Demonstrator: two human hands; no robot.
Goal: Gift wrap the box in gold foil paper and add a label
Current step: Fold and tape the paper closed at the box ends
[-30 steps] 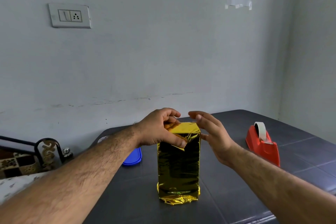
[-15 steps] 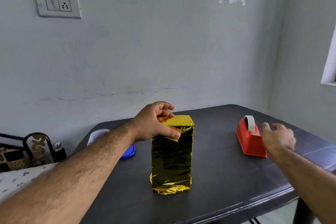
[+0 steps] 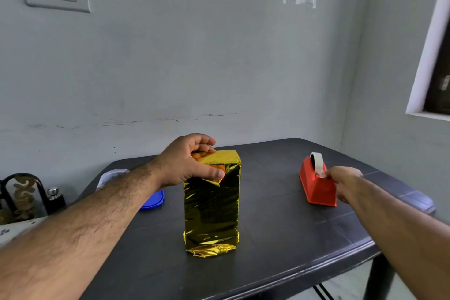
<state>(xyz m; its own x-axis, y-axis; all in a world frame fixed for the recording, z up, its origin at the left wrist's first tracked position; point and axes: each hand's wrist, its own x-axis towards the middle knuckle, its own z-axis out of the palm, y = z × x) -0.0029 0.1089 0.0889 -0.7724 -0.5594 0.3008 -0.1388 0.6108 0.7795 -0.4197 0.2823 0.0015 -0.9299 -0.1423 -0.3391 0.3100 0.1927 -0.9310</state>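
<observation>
A tall box wrapped in gold foil (image 3: 212, 204) stands upright in the middle of the dark table (image 3: 280, 238). My left hand (image 3: 188, 162) grips its top left edge, thumb pressing a folded foil flap against the front face. To the right stands a red tape dispenser (image 3: 316, 187) with a white tape roll (image 3: 317, 162). My right hand (image 3: 344, 181) is at the dispenser's near end, fingertips pinching the free end of the tape.
A blue lid (image 3: 153, 198) and a clear container (image 3: 110, 176) lie behind my left forearm. A dark bottle (image 3: 54, 198) and an ornate black frame (image 3: 20, 192) stand off the table's left. The table's front edge and right corner are near my right arm.
My right hand has left the top of the box and swung right to the tape dispenser, where it now pinches the tape end. My left hand has stayed on the box.
</observation>
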